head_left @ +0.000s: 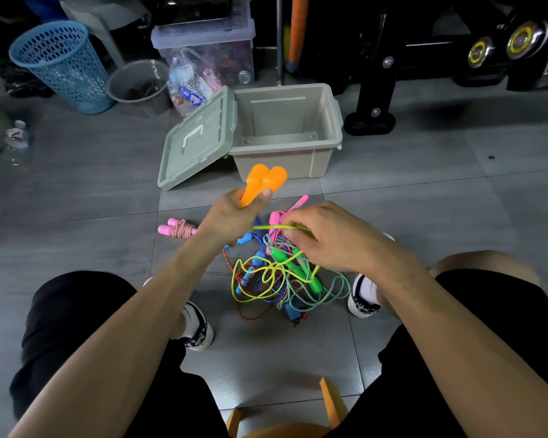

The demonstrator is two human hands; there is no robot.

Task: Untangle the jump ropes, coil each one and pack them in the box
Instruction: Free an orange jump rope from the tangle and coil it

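Seated above a grey tiled floor, a person raises the left hand (234, 213), fist closed around two orange handles (264, 182) held side by side and pointing toward the box, while the right hand (326, 237), palm down, pinches the yellow-green rope (276, 227) that stretches taut between both hands. Below them the tangle of ropes (285, 279), blue, green, red and teal cords with their handles, lies between the person's shoes. Left of the left hand, a coiled rope with pink handles (178, 229) rests apart on the floor. Beyond, the grey-green box (323, 159) stands open and holds nothing visible, its lid (196, 140) leaning against its left side.
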